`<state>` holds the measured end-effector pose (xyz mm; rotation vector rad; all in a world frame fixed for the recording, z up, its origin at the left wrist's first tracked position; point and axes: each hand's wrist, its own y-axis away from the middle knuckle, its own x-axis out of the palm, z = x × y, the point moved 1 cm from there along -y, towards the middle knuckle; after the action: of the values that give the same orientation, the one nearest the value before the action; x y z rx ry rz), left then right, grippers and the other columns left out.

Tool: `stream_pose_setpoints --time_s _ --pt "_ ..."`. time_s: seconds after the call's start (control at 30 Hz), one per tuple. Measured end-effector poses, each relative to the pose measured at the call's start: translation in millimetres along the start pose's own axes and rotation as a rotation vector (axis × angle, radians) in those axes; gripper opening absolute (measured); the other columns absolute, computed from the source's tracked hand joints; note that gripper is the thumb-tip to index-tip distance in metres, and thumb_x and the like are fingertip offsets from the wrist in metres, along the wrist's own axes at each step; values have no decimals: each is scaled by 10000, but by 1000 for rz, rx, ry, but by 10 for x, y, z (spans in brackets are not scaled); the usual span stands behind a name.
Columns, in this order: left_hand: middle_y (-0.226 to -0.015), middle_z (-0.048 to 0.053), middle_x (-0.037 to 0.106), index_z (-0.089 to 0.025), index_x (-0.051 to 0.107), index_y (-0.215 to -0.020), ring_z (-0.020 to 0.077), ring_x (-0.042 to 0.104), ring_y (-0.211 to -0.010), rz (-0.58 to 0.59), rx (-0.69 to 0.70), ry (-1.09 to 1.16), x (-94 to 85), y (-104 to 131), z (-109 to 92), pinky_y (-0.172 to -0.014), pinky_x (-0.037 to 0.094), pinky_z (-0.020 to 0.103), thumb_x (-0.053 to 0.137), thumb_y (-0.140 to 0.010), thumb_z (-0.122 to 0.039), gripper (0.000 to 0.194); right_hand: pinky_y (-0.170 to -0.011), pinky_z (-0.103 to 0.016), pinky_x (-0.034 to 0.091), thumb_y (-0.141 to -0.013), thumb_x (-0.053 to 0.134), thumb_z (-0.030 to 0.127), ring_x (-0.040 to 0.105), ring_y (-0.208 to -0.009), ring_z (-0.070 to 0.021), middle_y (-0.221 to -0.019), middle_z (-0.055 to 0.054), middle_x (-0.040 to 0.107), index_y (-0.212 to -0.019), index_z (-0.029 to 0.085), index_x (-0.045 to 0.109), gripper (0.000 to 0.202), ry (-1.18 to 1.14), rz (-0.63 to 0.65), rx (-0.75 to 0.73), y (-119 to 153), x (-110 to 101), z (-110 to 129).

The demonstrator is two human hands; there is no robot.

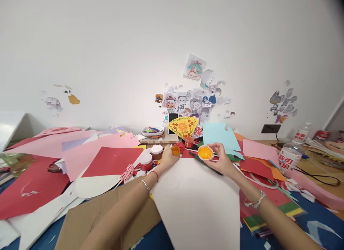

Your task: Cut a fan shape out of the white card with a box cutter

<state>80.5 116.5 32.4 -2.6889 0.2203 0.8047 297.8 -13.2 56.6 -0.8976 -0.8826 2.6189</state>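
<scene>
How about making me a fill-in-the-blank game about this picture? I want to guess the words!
1. Of the person's bare left hand and bare right hand, only the ____ holds the round, white-rimmed lid smeared with yellow-orange paint.
2. The small red jar and small brown jar near the left hand both have ____ lids.
3. The yellow, fan-shaped paper piece is decorated with ____ flowers.
4. The thin red string bracelet circles the ____ wrist.

Missing words: right; white; red; left.

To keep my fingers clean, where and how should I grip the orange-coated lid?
Pinch the lid by its white outer rim, probably from the left: the right hand holds its right edge, and the orange-coated inside faces the camera.
</scene>
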Motion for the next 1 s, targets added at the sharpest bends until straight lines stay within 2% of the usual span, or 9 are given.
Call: stream_pose_setpoints --time_s 0.13,0.27,0.33,0.5,0.6,0.7,0.83,1.0 --pt "-1018 177 626 -154 389 -1058 308 614 -975 -70 23 -1 32 -85 74 -787 457 373 777 -557 -247 640 -1025 -446 349 -715 647 405 458 -1213 -233 -1233 -111 490 -1057 263 274 526 34 20 -8 -161 153 -105" --pt "-1079 137 609 -189 363 -1054 245 606 -1001 -116 141 63 -90 -87 -10 -836 464 341 757 -601 -283 608 -978 -456 385 -690 643 362 469 -1179 -263 -1169 -102 479 -1071 254 287 532 95 13 -7 -363 295 -137" --pt "-1080 110 610 -203 362 -1046 222 606 -994 -94 215 107 -168 -21 -78 -851 470 330 770 -583 -270 620 -929 -447 419 -686 625 333 489 -1145 -269 -1130 -96 485 -1056 251 287 508 108 19 -21 -465 376 -110" --pt "-1135 89 583 -212 417 -1017 206 582 -1040 -4 354 361 -280 197 -163 -896 465 338 711 -557 -97 559 -894 -389 447 -697 588 266 558 -1042 -224 -1106 -86 528 -1048 245 266 477 57 84 -100 -630 513 76" --pt "-1110 78 585 -206 415 -1018 202 578 -1034 -27 338 390 -330 232 -175 -893 460 336 692 -569 -109 536 -886 -381 458 -698 599 255 568 -1036 -223 -1110 -83 528 -1082 247 259 514 28 141 -133 -703 478 214" --pt "-1087 72 592 -202 439 -989 216 565 -1048 -2 245 556 -404 222 -218 -898 442 322 688 -539 -100 524 -905 -382 460 -694 619 258 529 -1120 -244 -1146 -85 494 -1100 252 279 530 44 214 -167 -799 377 392" --pt "-1107 66 606 -197 477 -1010 217 586 -994 105 139 791 -489 244 -301 -819 467 304 617 -555 -114 483 -890 -364 480 -704 631 273 493 -1167 -245 -1185 -74 451 -1106 255 333 501 101 400 -231 -963 282 713" --pt "-965 40 643 -197 514 -1009 207 606 -882 219 98 1022 -510 283 -341 -735 481 305 514 -601 -239 411 -821 -340 505 -678 667 307 520 -1100 -230 -1195 -67 475 -1188 238 387 585 189 677 -238 -1236 288 1072"
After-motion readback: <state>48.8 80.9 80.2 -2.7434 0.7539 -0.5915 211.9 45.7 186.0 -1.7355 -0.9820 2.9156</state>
